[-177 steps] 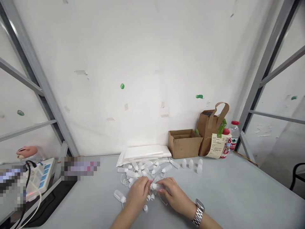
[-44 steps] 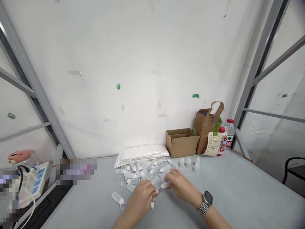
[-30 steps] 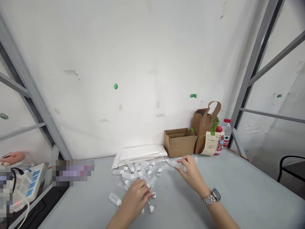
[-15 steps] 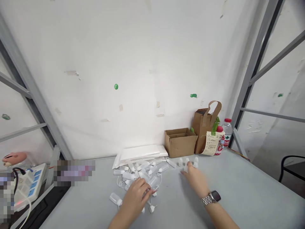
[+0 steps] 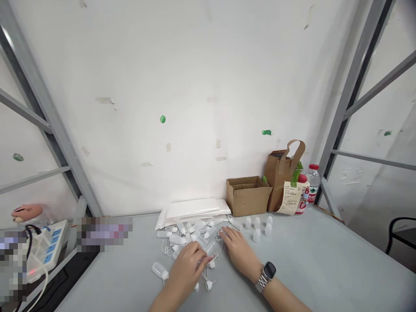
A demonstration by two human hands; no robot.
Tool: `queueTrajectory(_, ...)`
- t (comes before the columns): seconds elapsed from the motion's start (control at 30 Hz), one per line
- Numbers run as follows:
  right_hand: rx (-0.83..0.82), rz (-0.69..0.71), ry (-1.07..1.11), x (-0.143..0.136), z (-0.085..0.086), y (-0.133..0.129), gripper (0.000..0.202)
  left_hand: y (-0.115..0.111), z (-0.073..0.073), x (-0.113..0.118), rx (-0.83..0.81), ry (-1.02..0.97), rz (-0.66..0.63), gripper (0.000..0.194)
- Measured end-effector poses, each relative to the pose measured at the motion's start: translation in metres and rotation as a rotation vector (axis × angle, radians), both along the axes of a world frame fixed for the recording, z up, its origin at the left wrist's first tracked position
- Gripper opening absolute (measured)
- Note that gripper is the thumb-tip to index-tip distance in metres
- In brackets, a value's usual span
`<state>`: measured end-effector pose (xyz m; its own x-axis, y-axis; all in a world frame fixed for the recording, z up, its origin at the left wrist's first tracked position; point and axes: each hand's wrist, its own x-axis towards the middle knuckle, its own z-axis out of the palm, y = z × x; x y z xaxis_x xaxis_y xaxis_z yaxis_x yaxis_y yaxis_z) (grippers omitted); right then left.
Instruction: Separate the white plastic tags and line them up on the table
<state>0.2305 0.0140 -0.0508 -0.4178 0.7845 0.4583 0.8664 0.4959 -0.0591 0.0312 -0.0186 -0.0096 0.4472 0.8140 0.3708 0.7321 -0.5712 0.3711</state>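
Note:
Small translucent squeeze bottles (image 5: 177, 239) with white caps and thin strap-like strings lie in a loose pile at mid-table. My left hand (image 5: 188, 269) rests at the pile's near side, fingers curled and drawn together; what they grip is hidden. My right hand (image 5: 239, 252) reaches to the pile's right edge, its fingers stretched out over a bottle there and partly covering it. To its right stand several small whitish dome-topped pieces (image 5: 256, 235), upright in short rows. One bottle (image 5: 160, 271) lies apart on the left, and a white cap (image 5: 209, 284) lies near my left hand.
Flat white packets (image 5: 195, 209) are stacked against the wall behind the pile. An open cardboard box (image 5: 249, 201), a brown paper bag (image 5: 276, 182) and a red-capped water bottle (image 5: 312, 184) stand at the back right. A power strip (image 5: 53, 242) sits far left.
My right hand has let go among the standing pieces, leaving one at the front of the rows, and has moved left to the pile. My left hand stays put. The view has shifted slightly.

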Motion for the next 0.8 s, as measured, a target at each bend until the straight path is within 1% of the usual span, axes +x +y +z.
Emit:
queueTrajectory(0.1,-0.051,-0.005,-0.003,0.001,0.004,0.0,0.052,0.0,0.0,0.001,-0.014,0.014,0.003,0.031)
queueTrajectory(0.2,-0.063,-0.05,-0.009,0.003,0.007,0.001,0.05,-0.001,0.0,0.001,-0.014,0.02,-0.001,0.03)
queueTrajectory(0.37,-0.068,-0.133,0.032,0.005,0.003,0.003,0.03,0.0,-0.002,0.001,-0.026,-0.011,0.011,0.028)
queueTrajectory(0.47,-0.062,-0.126,0.058,0.005,0.009,-0.001,0.025,0.001,-0.003,0.0,-0.036,-0.067,0.065,0.024)
queueTrajectory(0.57,-0.082,-0.023,0.166,-0.001,0.022,-0.011,0.023,0.003,-0.003,0.0,-0.053,-0.128,0.124,0.026)
queueTrajectory(0.67,-0.138,0.128,0.259,-0.011,0.032,-0.024,0.024,0.003,-0.002,0.0,-0.047,-0.152,0.124,0.026)
queueTrajectory(0.73,-0.173,0.203,0.267,-0.017,0.034,-0.03,0.026,0.003,-0.003,0.0,-0.035,-0.141,0.1,0.025)
queueTrajectory(0.8,-0.19,0.247,0.253,-0.021,0.033,-0.033,0.028,0.003,-0.006,0.001,-0.019,-0.112,0.086,0.028)
